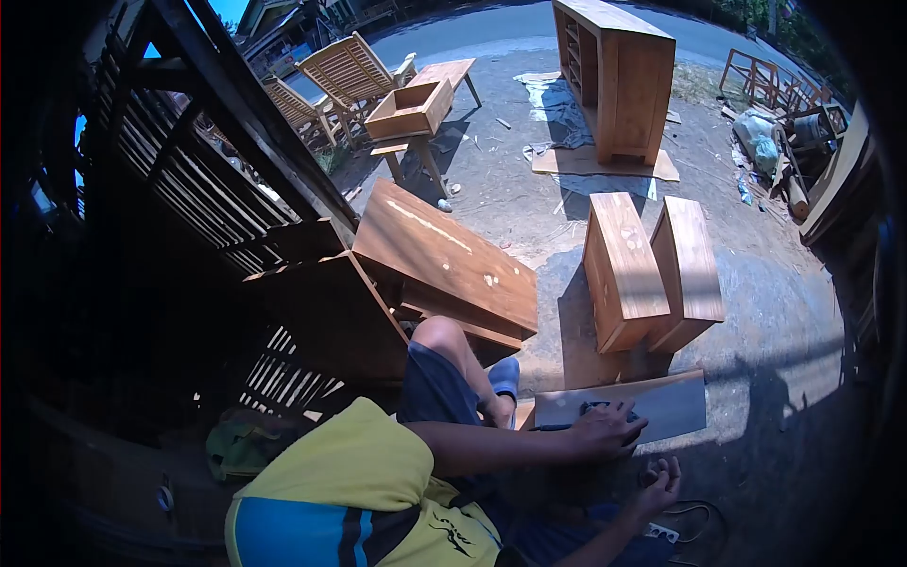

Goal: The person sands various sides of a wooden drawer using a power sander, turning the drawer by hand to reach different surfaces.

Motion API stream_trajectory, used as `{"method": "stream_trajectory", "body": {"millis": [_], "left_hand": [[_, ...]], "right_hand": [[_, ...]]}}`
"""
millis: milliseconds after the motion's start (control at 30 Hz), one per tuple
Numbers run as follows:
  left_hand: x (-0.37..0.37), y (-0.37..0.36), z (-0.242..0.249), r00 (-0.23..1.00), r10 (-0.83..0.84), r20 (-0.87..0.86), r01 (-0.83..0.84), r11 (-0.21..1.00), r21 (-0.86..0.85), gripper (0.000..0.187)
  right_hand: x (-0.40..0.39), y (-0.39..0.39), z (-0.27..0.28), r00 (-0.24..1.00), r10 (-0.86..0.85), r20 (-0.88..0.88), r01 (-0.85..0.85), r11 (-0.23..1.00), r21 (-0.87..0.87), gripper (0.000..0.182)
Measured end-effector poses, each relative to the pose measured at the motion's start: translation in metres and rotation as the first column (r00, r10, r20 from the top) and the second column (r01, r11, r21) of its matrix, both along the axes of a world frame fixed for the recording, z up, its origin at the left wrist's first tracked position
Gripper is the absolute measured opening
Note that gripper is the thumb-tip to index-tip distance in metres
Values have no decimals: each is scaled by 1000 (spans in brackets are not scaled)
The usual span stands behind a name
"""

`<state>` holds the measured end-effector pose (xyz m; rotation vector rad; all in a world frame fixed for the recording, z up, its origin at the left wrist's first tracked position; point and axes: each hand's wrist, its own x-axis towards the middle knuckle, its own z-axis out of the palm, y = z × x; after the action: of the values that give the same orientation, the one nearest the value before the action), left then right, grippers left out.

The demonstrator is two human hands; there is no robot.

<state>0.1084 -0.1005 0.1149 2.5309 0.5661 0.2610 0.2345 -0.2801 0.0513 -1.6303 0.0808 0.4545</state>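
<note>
My left hand lies over a dark tool on a flat wooden board, its fingers bent round the tool. A dark cord or handle runs from the tool toward the left. Nearer the bottom, my right hand is raised off the board with loosely curled, parted fingers and nothing clearly held; shadow obscures the space by its thumb. Two upright wooden drawers stand just beyond the board.
A large wooden panel piece leans left of the drawers. Farther off are a cabinet, a drawer box on a bench, and slatted chairs. A power strip with a cable lies near my right hand. Scrap items sit at right.
</note>
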Motion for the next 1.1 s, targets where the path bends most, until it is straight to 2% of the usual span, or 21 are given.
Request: {"method": "stream_trajectory", "body": {"millis": [67, 200, 267, 400, 467, 500, 533, 567, 600, 633, 833, 1100], "left_hand": [[25, 0, -6, 998, -29, 51, 28, 999, 23, 49], [73, -2, -11, 996, -81, 26, 80, 996, 27, 47], [95, -2, -8, 992, -106, 65, 104, 994, 33, 44], [137, 1, -19, 989, -99, 108, 98, 995, 22, 43], [156, 5, -13, 991, -110, 73, 109, 994, 16, 42], [160, 9, -11, 986, -130, 109, 125, 991, 54, 40], [165, 11, 2, 991, -119, 58, 117, 992, 37, 39], [170, 14, 2, 988, -124, 90, 122, 992, 31, 36], [178, 16, 4, 990, -135, 49, 133, 990, 49, 38], [184, 16, 15, 991, -131, -19, 132, 988, 80, 39], [222, 22, 15, 976, -156, -149, 183, 965, 186, 45], [260, 12, 11, 983, -157, -91, 174, 959, 224, 48]], "right_hand": [[3, -3, -2, 1000, -3, 13, 2, 1000, 26, 35], [8, -4, 0, 999, -38, -14, 38, 999, 30, 36], [11, -7, -7, 999, -35, 35, 33, 998, 57, 37], [11, -3, 13, 999, -49, 7, 49, 998, -35, 37], [11, -9, 5, 997, -71, -17, 71, 997, 19, 37], [16, -13, -13, 996, -86, 24, 85, 996, 41, 37], [10, -6, 13, 996, -90, -10, 90, 996, -11, 36], [7, -2, 27, 994, -108, -18, 108, 994, 3, 36], [8, -3, 27, 991, -119, -56, 122, 991, 54, 35], [8, -1, 32, 987, -146, -73, 148, 988, 34, 35], [7, -2, 28, 979, -201, -24, 203, 977, 70, 32], [12, -1, 29, 978, -207, 2, 207, 975, 76, 31]]}}
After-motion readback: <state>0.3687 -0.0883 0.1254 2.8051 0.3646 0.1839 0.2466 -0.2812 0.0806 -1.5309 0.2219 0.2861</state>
